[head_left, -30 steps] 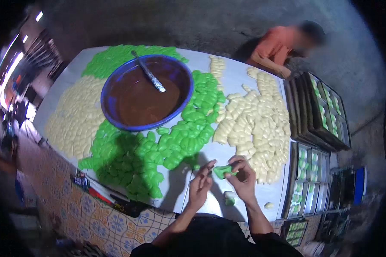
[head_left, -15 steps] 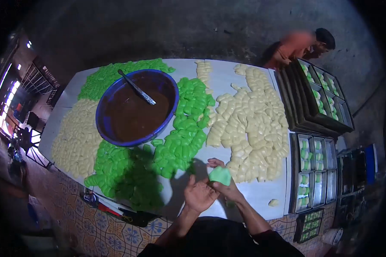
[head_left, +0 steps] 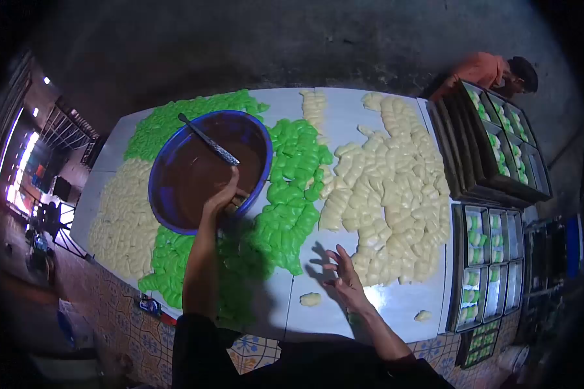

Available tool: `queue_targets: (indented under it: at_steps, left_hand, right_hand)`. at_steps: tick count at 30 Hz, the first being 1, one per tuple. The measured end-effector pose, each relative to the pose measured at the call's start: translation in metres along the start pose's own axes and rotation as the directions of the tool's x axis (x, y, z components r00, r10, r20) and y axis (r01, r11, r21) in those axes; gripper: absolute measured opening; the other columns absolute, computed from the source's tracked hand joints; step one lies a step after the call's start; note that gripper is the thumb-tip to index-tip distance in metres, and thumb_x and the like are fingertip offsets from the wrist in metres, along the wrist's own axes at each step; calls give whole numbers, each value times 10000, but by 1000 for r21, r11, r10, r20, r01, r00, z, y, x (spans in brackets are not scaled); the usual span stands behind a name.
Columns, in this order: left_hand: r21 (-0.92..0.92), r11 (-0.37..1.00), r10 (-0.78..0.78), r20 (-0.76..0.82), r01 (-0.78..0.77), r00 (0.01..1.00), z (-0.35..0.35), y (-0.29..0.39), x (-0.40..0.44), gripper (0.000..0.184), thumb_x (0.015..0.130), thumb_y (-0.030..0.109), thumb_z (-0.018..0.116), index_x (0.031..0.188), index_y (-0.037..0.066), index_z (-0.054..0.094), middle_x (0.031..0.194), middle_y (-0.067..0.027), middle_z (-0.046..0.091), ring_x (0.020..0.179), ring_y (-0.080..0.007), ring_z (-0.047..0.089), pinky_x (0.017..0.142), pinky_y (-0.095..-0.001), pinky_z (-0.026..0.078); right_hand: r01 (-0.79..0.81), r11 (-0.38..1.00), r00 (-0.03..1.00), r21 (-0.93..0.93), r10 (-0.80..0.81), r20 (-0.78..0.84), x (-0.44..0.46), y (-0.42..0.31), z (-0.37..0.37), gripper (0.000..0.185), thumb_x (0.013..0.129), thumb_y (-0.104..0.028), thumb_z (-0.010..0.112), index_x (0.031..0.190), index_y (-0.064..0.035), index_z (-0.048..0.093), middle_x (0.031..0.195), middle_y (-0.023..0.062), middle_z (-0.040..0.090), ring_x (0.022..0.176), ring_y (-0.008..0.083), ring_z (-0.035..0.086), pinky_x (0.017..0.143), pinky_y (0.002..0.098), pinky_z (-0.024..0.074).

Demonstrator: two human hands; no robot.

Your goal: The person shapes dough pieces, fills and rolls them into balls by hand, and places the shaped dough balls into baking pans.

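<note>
Your left hand [head_left: 226, 191] has moved the most: 0.5 s ago it is beside your right hand at the near side of the table [head_left: 396, 311], and now it reaches over the near right rim of the blue bowl [head_left: 157, 198], into or just above the brown mixture [head_left: 188, 175]. Its lower fingers are hard to make out, so you cannot tell whether they pinch anything. The fingertips come close to the lower end of the utensil [head_left: 209, 139], but contact is unclear.

Your right hand [head_left: 345, 279] stays over the near side of the table, fingers spread and slightly curled, with nothing visible in them. The flat green piece seen there 0.5 s ago is no longer visible in its grasp; a bit of green [head_left: 353, 318] shows by the wrist, though whether it is that piece is unclear. Just left of the right hand lies 1 cream piece [head_left: 310, 299], apart from the fingers.

For the work in hand, this looks like a shift from the green piece to the bowl's contents. Green pieces [head_left: 285, 214] lie right of the bowl, and the broad spread of cream pieces [head_left: 396, 188] lies farther right.
</note>
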State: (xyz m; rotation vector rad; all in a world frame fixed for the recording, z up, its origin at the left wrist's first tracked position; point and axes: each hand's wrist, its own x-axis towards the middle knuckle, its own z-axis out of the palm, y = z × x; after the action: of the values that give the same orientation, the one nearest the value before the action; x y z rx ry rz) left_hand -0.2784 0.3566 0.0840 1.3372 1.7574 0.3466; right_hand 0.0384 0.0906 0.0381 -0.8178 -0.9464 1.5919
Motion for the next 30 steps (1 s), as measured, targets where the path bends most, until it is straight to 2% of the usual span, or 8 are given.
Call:
queue_targets:
  at_steps: [6, 7, 11, 16, 19, 21, 25, 30]
  left_hand:
    - [194, 880, 475, -373, -434, 797, 32, 23, -86, 830, 972, 576, 71, 1037, -22, 643, 853, -54, 636, 781, -252, 590, 741, -435, 443]
    - [-200, 852, 430, -259, -484, 865, 55, 19, -111, 846, 948, 621, 84, 1113, -20, 610, 923, -79, 642, 817, -261, 602, 763, -429, 451]
    - [-885, 391, 434, 420, 253, 797, 161, 18, -211, 1008, 846, 774, 119, 1340, -56, 409, 1161, -228, 574, 1006, -284, 593, 920, -399, 442]
    - [-901, 428, 153, 150, 71, 977, 222, 6, -262, 617, 992, 452, 323, 1391, -16, 368, 1234, -141, 534, 1137, -184, 513, 898, -366, 462]
    - [-827, 563, 247, 188, 18, 951, 244, -21, -268, 454, 981, 200, 464, 1371, -24, 400, 1197, -135, 547, 1090, -156, 541, 846, -333, 500]
    - [-620, 739, 434, 141, -262, 890, 254, -33, -270, 426, 941, 38, 514, 1352, -32, 423, 1170, -136, 556, 1037, -152, 572, 815, -322, 529]
    - [-780, 624, 349, 222, -49, 910, 269, -34, -292, 271, 913, 34, 572, 1150, -95, 554, 1005, -158, 635, 886, -212, 665, 798, -293, 557]
    - [-713, 701, 250, 201, -34, 947, 276, -36, -300, 245, 870, 196, 685, 953, -29, 634, 849, -43, 638, 724, -85, 581, 639, -217, 501]
  right_hand:
    - [-14, 996, 999, 93, 19, -44, 7, 5, 3, 803, 890, -299, 630, 1494, -133, 128, 1394, 105, 378, 1124, 169, 477, 858, 316, 477]
    - [-34, 990, 997, 135, 43, -60, 8, 5, 5, 787, 907, -260, 614, 1496, -125, 110, 1383, 115, 391, 1116, 167, 488, 853, 300, 481]
    - [-324, 805, 926, 497, 377, -7, -7, 4, 4, 357, 968, -232, 510, 1219, 22, 510, 933, 63, 635, 803, 90, 609, 734, 211, 507]
    - [-35, 968, 900, -250, -78, -429, -42, 4, 12, 244, 955, -159, 521, 1109, 11, 605, 844, 9, 594, 697, 88, 473, 629, 224, 376]
    - [168, 445, 943, -879, -332, 12, -69, -16, 15, 274, 861, -59, 602, 1131, -15, 616, 1092, 120, 521, 932, 189, 494, 767, 310, 426]
    - [183, 574, 929, -798, -366, -50, -83, -13, 5, 249, 861, -55, 602, 1105, -10, 618, 1075, 126, 528, 941, 210, 518, 796, 316, 434]
    - [135, 882, 882, -451, -314, -351, -97, -12, -7, 103, 840, -32, 629, 934, 10, 635, 1033, 132, 556, 930, 234, 578, 828, 309, 455]
    - [109, 693, 957, -713, -266, -113, -127, -16, 1, 172, 862, -52, 617, 1011, 22, 663, 989, 100, 619, 925, 182, 594, 812, 286, 472]
